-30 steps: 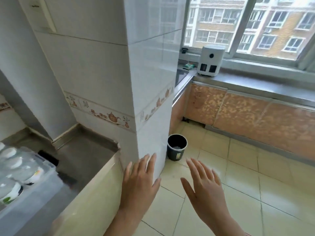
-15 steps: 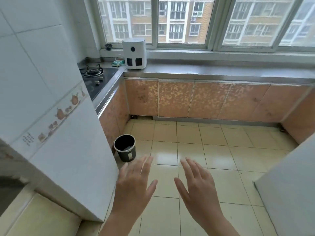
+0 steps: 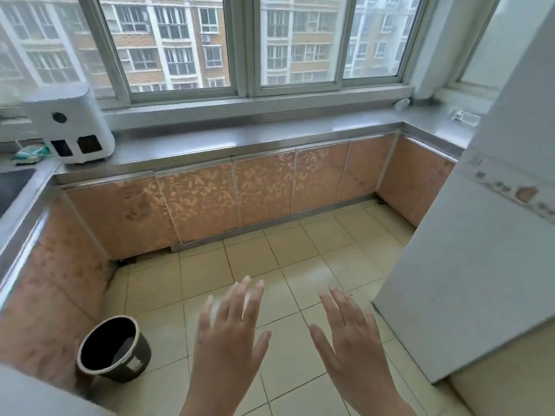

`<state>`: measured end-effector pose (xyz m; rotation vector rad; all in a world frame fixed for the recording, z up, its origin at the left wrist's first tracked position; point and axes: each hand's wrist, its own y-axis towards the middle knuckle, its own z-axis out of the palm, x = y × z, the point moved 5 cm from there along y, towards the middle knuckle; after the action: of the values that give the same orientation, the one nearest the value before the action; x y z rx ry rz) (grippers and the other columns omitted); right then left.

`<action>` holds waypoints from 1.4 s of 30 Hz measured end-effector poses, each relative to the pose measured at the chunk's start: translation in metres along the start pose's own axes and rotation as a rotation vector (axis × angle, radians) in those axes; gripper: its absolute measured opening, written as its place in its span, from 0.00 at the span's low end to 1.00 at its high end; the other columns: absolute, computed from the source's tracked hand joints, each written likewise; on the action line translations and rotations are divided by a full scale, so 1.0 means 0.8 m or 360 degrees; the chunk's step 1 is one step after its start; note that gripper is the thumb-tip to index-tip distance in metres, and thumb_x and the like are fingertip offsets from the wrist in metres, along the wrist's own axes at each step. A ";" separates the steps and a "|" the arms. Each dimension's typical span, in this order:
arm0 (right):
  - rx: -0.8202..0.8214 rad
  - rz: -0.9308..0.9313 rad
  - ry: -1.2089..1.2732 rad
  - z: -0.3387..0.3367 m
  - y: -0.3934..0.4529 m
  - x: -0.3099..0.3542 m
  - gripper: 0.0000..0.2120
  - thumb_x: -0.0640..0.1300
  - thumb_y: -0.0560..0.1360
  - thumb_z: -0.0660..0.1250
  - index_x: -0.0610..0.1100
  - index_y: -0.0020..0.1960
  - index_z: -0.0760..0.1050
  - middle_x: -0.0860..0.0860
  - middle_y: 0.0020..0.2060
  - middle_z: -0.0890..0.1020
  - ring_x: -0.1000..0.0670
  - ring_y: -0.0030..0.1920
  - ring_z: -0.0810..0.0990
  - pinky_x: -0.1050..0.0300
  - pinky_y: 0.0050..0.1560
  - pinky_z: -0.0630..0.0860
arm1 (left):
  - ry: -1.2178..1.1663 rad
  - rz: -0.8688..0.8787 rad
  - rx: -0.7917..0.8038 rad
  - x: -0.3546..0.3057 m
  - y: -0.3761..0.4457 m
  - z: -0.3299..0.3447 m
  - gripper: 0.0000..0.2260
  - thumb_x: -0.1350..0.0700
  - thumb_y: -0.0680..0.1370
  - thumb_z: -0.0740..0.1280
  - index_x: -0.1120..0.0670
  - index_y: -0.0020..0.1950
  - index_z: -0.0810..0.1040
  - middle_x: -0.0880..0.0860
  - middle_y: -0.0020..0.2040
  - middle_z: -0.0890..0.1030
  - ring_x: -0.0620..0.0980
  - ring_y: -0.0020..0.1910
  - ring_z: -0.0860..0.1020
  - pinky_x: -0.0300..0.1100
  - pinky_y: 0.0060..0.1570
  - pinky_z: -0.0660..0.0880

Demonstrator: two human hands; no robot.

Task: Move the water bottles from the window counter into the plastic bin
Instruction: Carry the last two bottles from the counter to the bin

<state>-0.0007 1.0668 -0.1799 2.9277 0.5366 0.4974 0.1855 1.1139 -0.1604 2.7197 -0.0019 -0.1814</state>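
both the left hand [image 3: 228, 334] and right hand [image 3: 351, 334] were spread wide, holding nothing; a lying bottle [image 3: 401, 104] was far ahead-right on the desk [image 3: 270, 136], nearer the right hand.

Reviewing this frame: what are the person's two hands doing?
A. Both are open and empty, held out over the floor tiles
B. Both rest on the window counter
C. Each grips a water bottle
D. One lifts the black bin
A: the left hand and right hand show spread fingers with nothing in them, above the floor tiles.

White appliance [image 3: 70, 124]; black bin [image 3: 112, 349]
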 end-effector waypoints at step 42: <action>-0.0410 0.0503 0.0132 0.009 0.852 -0.398 0.29 0.65 0.78 0.41 0.55 0.73 0.60 0.54 0.73 0.65 0.54 0.73 0.57 0.50 0.70 0.49 | -0.0246 0.0516 0.0098 -0.051 0.960 0.409 0.29 0.39 0.72 0.59 0.50 0.70 0.74 0.50 0.68 0.78 0.48 0.68 0.68 0.54 0.66 0.62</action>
<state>-0.0594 0.3171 -0.1595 2.7580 0.0097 0.6698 0.1227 0.2804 -0.1424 2.7115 -0.4960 -0.2984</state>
